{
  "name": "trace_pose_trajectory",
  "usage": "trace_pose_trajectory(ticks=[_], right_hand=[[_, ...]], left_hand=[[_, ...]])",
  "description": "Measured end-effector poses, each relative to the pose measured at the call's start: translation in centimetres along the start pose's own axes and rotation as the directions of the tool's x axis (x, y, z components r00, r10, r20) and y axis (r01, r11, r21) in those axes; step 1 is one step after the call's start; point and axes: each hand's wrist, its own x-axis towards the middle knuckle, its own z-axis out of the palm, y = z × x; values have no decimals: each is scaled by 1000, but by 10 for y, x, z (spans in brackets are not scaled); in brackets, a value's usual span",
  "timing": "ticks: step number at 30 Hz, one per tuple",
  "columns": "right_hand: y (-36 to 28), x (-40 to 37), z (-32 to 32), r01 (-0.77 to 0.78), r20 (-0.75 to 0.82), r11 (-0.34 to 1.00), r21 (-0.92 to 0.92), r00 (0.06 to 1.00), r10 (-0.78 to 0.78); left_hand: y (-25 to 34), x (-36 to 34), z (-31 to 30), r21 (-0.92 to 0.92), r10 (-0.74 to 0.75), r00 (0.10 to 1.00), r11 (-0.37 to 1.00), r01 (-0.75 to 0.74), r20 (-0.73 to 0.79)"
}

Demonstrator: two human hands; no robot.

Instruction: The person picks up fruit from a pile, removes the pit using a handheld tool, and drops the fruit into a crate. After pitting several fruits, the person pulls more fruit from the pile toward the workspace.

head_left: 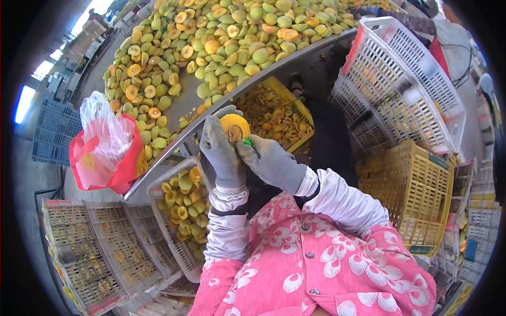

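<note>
My left hand (219,152), in a grey glove, holds a halved yellow peach (236,124) with its cut face turned up. My gloved right hand (274,164) is closed on a small pitting tool with a green handle (247,141). The tool's thin curved metal end is at the brown centre of the peach half. Both hands are close together near the table's metal edge (295,56). Just beyond them, low down, a yellow crate (304,110) contains brownish pits and fruit scraps. Below my left wrist, a pale crate (156,196) holds hollowed peach halves.
A large heap of green-yellow peach halves (232,58) covers much of the table. A red bag (105,174) with clear plastic sits at its left corner. White crates (400,89) and a yellow crate (406,195) stand at right; more crates (100,253) stand at lower left.
</note>
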Motion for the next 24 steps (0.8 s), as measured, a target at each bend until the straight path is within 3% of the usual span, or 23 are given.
trace_pose_trajectory(ticks=[2,3,5,9,11,12,14,16,17,18,21,22,24], right_hand=[[-23,-1,-13,-282,208,918,278,951,229],[-27,-1,-17,-281,206,918,279,951,229],[-30,1,-21,-610,435,729,312,773,461],[-20,5,-27,-692,551,619,370,700,454],[-18,5,-34,-833,748,377,405,539,387],[-16,6,-37,-833,749,375,406,539,386],[-13,6,-41,-886,837,150,438,463,292],[8,6,-39,-893,870,113,435,450,201],[20,6,-37,-902,900,-11,432,430,71],[24,9,-36,-903,906,-132,410,420,-59],[30,6,-34,-882,884,-221,416,449,-130],[34,6,-31,-883,886,-223,413,447,-127],[44,7,-23,-863,818,-346,367,477,-322]], left_hand=[[0,1,2,-23,-43,999,999,43,-10],[1,1,3,-35,-66,998,997,66,-9],[2,3,3,-43,-89,996,995,89,-8],[-1,8,0,56,-222,975,973,222,6],[-6,10,-3,120,-265,964,958,261,15],[-7,10,-1,191,-194,980,964,183,39],[-9,9,1,264,-131,989,958,109,66],[-17,14,2,157,-125,979,983,99,163],[-29,16,-1,96,-170,968,983,155,183],[-33,21,-2,99,-171,967,983,155,188],[-43,25,-5,123,-284,921,958,260,266],[-44,27,-4,163,-266,915,961,226,303],[-41,29,-1,203,-246,907,962,184,343]])
